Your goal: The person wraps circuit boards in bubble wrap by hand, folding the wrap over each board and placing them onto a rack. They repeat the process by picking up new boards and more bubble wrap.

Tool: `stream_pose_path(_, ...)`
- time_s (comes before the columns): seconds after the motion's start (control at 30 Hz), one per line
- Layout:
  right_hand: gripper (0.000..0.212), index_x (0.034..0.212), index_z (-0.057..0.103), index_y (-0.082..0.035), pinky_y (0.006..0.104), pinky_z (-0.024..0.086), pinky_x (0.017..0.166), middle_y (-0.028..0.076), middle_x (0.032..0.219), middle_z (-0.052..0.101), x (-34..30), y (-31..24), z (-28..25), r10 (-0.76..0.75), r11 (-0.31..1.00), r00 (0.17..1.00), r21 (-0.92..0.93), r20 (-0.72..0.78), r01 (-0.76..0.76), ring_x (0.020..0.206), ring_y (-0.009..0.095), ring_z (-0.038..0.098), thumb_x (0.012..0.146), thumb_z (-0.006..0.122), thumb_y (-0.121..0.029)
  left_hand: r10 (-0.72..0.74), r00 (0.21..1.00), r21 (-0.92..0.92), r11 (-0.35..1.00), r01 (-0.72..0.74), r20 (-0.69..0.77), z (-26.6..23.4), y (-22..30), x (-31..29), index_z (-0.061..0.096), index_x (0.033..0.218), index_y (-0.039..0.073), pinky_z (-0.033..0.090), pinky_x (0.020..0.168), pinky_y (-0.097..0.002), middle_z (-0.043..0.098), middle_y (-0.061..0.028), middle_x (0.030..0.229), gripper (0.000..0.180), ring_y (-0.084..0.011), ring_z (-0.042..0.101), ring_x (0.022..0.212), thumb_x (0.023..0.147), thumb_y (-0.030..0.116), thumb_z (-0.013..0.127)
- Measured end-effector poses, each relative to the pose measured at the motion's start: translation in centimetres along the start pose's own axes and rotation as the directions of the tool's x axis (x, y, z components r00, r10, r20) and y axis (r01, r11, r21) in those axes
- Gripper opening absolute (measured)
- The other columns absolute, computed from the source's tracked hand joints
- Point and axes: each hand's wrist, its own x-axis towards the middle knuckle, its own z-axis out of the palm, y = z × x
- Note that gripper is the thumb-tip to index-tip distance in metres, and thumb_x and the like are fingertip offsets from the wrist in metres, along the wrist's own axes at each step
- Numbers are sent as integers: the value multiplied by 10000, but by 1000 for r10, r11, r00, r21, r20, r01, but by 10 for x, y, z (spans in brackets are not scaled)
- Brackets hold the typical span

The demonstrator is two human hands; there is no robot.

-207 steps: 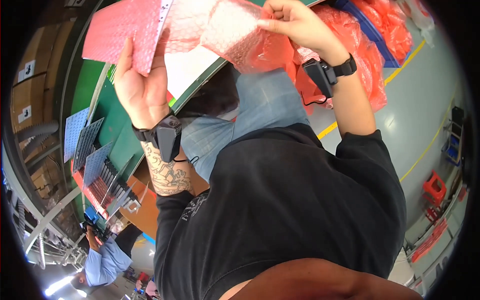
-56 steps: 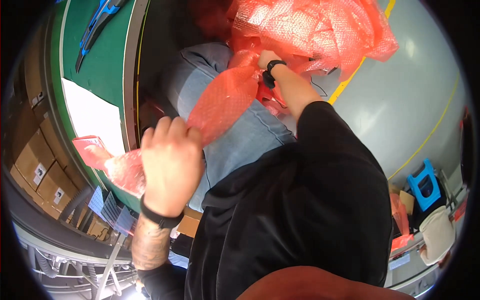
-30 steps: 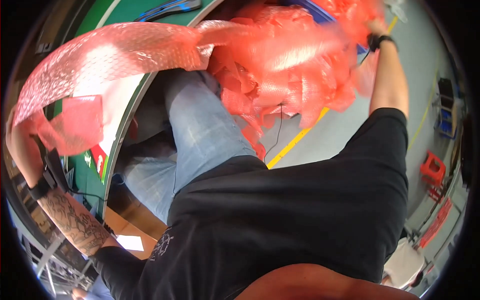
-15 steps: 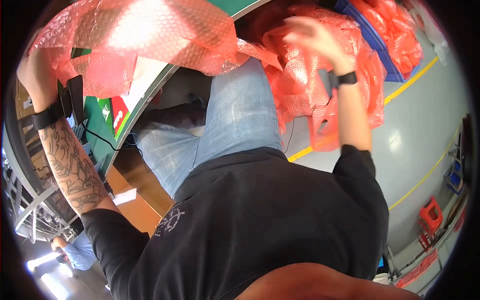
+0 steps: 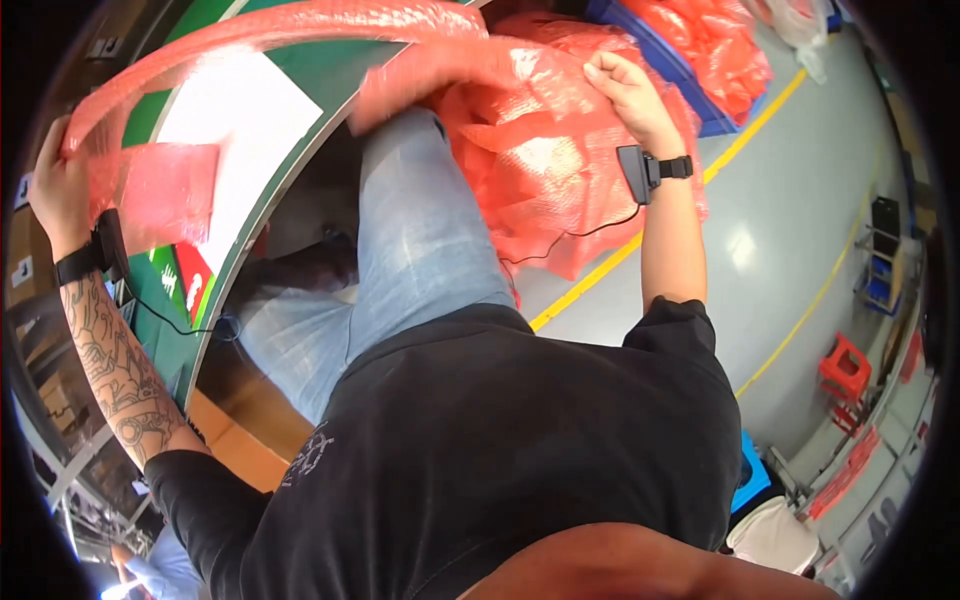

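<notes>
Your left hand (image 5: 62, 190) holds one end of the long red bubble-wrap strip (image 5: 300, 25), its grip closed there. The strip arches over the green counter (image 5: 350, 110) to your right hand (image 5: 622, 90), whose grip clasps the heap of red wrap (image 5: 540, 170) past the counter's edge.

You are in a factory or packing hall, not a home. Look at the grey sealed floor (image 5: 800, 230) on the right of the frame, marked with yellow lane lines (image 5: 640, 245), as production floors are. At the top right a blue bin (image 5: 690, 75) holds heaps of red bubble wrap, and a larger pile of red bubble wrap (image 5: 560, 170) lies at upper centre. A green-topped workbench (image 5: 200, 40) curves along the upper left, with cardboard boxes (image 5: 30, 240) stacked at the far left edge. A red plastic stool (image 5: 845, 368) and metal racking stand at the right rim.
</notes>
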Motion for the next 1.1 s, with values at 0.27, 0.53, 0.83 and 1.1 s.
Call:
stream_pose_path(0.27,134,958,621,-72,187,381,714,-100,850,543,-44,-35,-90,190,953,974,-214,-126,-213,789,-4,457,1006,646,-195,-13,992,44,999,7,122,15,-5,-13,695,1212,100,534,869,-308,737,-120,1105,346,-234,719,1014,890,55,576)
stream_pose_path(0.53,265,1040,752,-46,272,465,721,12,869,690,-20,31,-156,178,804,728,-328,-662,-496,814,93,583,946,713,-290,-196,966,-45,977,206,169,-9,27,-26,700,1164,12,526,870,-288,748,-121,1047,323,-166,703,983,864,26,582)
stream_pose_path(0.83,608,1163,679,84,406,532,793,202,1069,714,-91,140,-355,189,537,286,-145,-939,-831,946,291,683,801,741,-401,236,928,-401,910,-106,290,-18,107,-37,733,978,-2,517,839,-386,688,-146,948,378,-346,636,933,639,-72,583)
stream_pose_path(1.1,677,1483,437,-15,428,347,1154,179,1531,429,-18,-134,165,-205,905,974,-362,93,225,1440,263,407,853,680,-54,275,845,-563,826,37,459,-36,179,-91,719,895,14,508,804,-435,670,-121,915,202,-338,623,914,704,-9,655)
